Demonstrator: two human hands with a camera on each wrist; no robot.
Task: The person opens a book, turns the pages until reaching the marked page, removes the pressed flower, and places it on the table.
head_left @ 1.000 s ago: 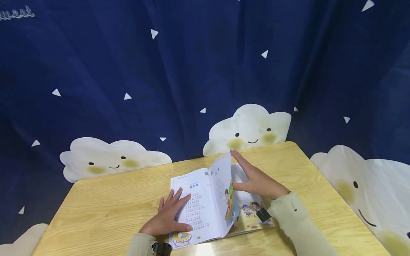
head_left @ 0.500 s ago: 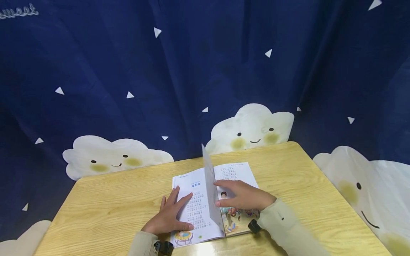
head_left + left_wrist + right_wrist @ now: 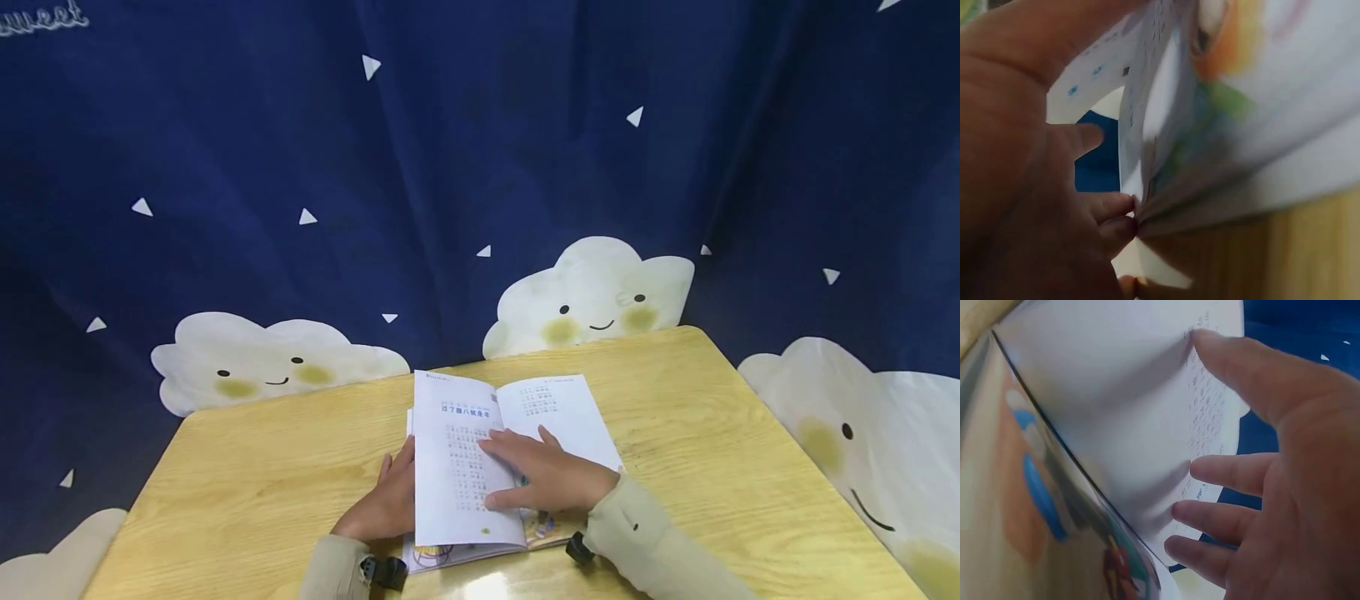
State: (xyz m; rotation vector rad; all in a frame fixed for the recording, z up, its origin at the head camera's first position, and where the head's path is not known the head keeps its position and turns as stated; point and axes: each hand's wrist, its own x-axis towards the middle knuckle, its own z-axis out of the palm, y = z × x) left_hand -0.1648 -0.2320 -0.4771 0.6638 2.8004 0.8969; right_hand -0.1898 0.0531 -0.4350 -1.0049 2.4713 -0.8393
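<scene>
An open picture book [image 3: 562,425] lies on the wooden table in the head view, with printed text and coloured drawings. Its turned page [image 3: 433,492] leans over the left side, slightly raised. Underneath that leaf, my left hand [image 3: 384,507] rests at the book's left edge, fingers mostly covered; in the left wrist view its fingers stretch along the paper. My right hand [image 3: 551,477] touches the turned page with spread, extended fingers near the spine. The right wrist view has those fingertips [image 3: 1200,467] against the printed leaf [image 3: 1097,381].
The light wooden table [image 3: 262,467] extends around the book. Behind it hangs a dark blue curtain [image 3: 450,167] with white triangles and smiling clouds. Black wrist straps [image 3: 386,573] sit over beige sleeves [image 3: 637,533].
The lifted page has swung from right to left, over my left hand. My right hand has moved left along with it, while the left hand has stayed in place.
</scene>
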